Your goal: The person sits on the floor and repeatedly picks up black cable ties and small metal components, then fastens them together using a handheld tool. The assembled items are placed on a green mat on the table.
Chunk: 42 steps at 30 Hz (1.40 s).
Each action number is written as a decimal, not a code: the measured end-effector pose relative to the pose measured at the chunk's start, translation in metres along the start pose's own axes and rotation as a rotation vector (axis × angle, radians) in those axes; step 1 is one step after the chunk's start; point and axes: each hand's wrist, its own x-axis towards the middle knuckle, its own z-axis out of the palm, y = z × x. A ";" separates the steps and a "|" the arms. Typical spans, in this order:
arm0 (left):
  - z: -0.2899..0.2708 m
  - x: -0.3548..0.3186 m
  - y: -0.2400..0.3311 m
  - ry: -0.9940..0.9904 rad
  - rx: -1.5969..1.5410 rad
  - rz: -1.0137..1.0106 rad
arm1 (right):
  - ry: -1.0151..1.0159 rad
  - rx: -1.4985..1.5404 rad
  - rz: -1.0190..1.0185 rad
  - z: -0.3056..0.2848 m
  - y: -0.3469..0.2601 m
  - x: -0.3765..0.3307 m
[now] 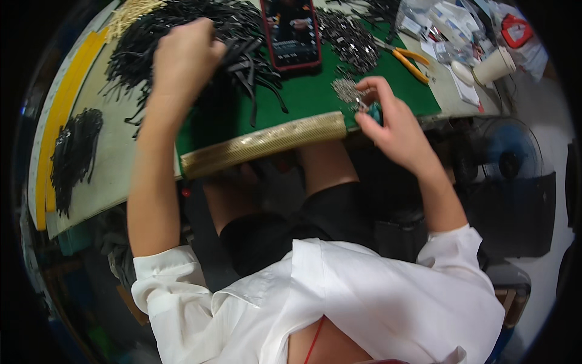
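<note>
My left hand [188, 57] is over a large pile of black straps [136, 45] at the back left of the table. Its fingers curl down as in a closed grip, and what they hold, if anything, is hidden. My right hand [391, 121] is at the front right of the green mat [291, 91]. Its thumb and forefinger close around a small silver metal piece [361, 105]. A teal object [375, 113] shows in the curl of the same hand, its kind unclear. Just beside the fingertips lies a heap of tiny silver parts [345, 90].
A phone [292, 36] lies behind the mat's middle, with dark metal buckles [351, 45] beside it. Orange-handled pliers [412, 65], a pale cup [496, 65] and plastic bags [448, 27] are to the right. A gold padded roll [264, 142] lines the front edge. Black strips [76, 155] lie left.
</note>
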 end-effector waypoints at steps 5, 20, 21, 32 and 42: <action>-0.024 -0.023 -0.011 -0.067 -0.913 -0.015 | -0.242 -0.178 -0.169 -0.015 0.014 0.011; -0.019 -0.102 0.047 -0.151 -1.540 -0.152 | -0.336 -0.370 -0.118 -0.013 0.001 0.013; -0.017 -0.104 0.046 -0.158 -1.509 -0.152 | -0.335 -0.369 -0.112 -0.013 0.000 0.013; -0.015 -0.109 0.051 -0.251 -1.451 -0.174 | -0.275 -0.367 -0.133 -0.004 -0.001 0.016; -0.013 -0.117 0.054 -0.218 -1.401 -0.142 | -0.263 -0.372 -0.111 -0.006 0.001 0.017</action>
